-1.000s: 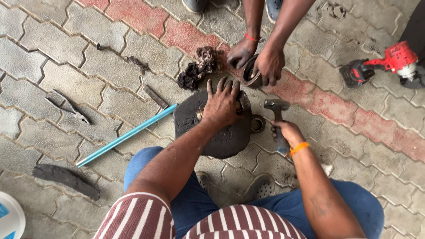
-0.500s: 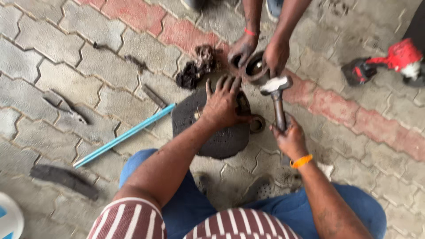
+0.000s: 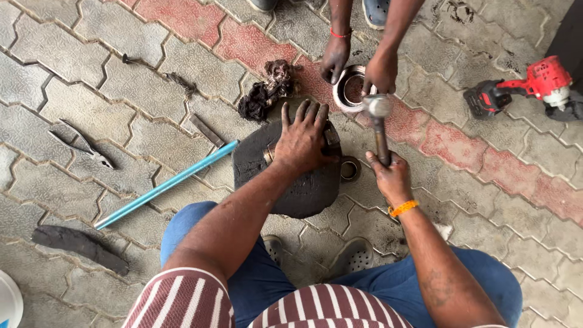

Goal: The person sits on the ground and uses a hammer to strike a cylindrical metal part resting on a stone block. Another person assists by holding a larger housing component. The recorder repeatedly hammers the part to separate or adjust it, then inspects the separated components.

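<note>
Right hand: my right hand (image 3: 392, 176) is wrapped tight around the handle of the hammer (image 3: 380, 130), gripping low on the shaft, with the metal head at the far end.

Left hand: my left hand (image 3: 302, 141) lies flat with fingers spread, pressing down on the dark round plate (image 3: 291, 182); it clasps nothing.

Hammer head: it sits right at the metal ring (image 3: 347, 91), which lies just far of my right fist and to the right of my flat hand.

Other person: two hands from the far side, one (image 3: 334, 59) on the ring's left edge and one (image 3: 381, 70) at its right, very close to the hammer head.

Doing it well: I judge short, square taps are best, the plate held steady and those fingers kept out of the strike line.

Further out: a small ring (image 3: 350, 169) lies beside the plate, a greasy rag (image 3: 266, 91) far left of it, a blue rod (image 3: 167, 184) and pliers (image 3: 82, 144) to the left, a red power tool (image 3: 522, 88) at far right.
</note>
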The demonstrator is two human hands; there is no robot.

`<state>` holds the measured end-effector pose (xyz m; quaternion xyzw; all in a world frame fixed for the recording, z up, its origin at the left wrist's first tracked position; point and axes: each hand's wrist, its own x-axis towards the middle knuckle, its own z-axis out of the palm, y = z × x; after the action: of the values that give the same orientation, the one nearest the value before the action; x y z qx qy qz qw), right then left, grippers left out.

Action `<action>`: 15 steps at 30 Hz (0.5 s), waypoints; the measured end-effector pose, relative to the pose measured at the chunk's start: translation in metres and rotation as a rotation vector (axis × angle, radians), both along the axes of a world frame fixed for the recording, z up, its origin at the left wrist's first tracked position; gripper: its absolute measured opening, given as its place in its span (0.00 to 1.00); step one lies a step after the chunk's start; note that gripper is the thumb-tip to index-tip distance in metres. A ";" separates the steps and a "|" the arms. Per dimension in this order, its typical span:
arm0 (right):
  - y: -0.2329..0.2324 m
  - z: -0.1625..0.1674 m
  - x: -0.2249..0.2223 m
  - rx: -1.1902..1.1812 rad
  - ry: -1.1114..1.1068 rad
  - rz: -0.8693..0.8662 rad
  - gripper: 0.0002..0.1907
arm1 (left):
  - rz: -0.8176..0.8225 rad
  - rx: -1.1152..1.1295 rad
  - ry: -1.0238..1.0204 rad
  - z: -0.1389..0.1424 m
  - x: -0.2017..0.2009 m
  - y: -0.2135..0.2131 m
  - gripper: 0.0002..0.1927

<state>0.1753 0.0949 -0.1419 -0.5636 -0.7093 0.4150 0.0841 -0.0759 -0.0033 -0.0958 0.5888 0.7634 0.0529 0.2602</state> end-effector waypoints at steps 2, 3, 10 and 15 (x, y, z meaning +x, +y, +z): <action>0.000 -0.003 0.003 0.074 0.103 0.000 0.24 | 0.008 0.007 0.009 0.001 0.000 0.001 0.69; 0.001 -0.001 0.003 0.107 0.148 -0.001 0.23 | 0.007 0.019 0.005 0.001 0.000 0.001 0.69; -0.003 0.000 -0.003 -0.142 0.263 -0.168 0.19 | 0.015 0.046 0.005 0.001 0.002 -0.001 0.66; -0.007 -0.008 0.000 -0.096 0.239 -0.111 0.22 | -0.004 0.044 0.012 -0.003 0.005 -0.002 0.66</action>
<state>0.1757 0.0876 -0.1499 -0.5519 -0.6413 0.5073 0.1637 -0.0711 -0.0051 -0.0986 0.5963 0.7623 0.0659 0.2428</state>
